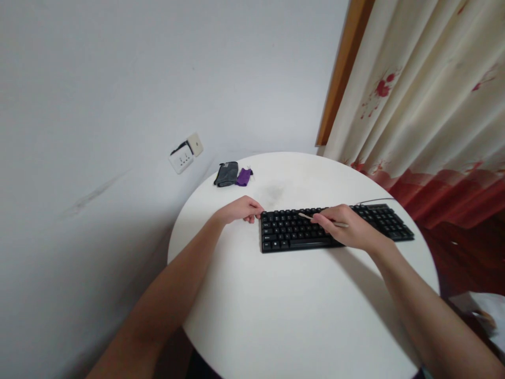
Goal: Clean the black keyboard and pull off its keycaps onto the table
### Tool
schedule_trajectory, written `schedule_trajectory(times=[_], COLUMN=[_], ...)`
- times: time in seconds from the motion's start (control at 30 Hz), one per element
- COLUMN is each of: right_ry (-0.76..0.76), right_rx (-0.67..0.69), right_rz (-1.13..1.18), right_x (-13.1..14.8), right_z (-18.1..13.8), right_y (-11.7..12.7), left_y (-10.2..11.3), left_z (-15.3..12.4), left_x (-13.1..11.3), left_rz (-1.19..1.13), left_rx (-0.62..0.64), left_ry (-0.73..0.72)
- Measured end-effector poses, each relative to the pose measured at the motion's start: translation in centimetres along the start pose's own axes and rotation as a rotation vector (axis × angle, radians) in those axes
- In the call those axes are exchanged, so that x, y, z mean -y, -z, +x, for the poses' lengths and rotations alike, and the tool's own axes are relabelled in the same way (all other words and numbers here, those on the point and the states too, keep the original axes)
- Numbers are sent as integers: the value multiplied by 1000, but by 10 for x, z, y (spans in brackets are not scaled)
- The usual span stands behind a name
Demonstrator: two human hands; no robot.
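Note:
A black keyboard (292,231) lies across the middle of a round white table (300,310). My right hand (347,226) rests over the keys, fingers pinched on a thin pale stick (305,216) whose tip points left onto the upper key rows. My left hand (240,209) sits at the keyboard's left end, fingers curled, its fingertips touching the top left corner. Nothing shows inside that hand.
A grey cloth (226,173) and a small purple item (244,177) lie at the table's far edge by the wall. A wall socket (182,158) is behind them. A floral curtain (426,105) hangs right. The keyboard's cable (374,200) runs off right.

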State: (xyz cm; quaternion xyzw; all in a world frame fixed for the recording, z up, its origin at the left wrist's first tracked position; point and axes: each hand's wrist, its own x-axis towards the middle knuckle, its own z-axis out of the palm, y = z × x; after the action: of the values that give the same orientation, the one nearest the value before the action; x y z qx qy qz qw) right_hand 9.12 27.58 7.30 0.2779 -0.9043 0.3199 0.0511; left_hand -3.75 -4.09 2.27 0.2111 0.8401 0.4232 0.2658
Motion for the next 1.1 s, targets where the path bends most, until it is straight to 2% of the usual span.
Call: schedule_trajectory(times=[0.93,1.0,1.1], right_ry=[-95,-115,-162], right_rx=[117,53,-182], right_rz=[164,177,123], right_x=[2,0,-9], right_z=[-14,-13,-8], right_y=[20,19,13], left_y=[2,2,1], left_z=[0,0,-1], left_x=[1,1,0], left_rz=[9,8,4], left_rx=[3,2,-5], left_ry=[-1,-3,3])
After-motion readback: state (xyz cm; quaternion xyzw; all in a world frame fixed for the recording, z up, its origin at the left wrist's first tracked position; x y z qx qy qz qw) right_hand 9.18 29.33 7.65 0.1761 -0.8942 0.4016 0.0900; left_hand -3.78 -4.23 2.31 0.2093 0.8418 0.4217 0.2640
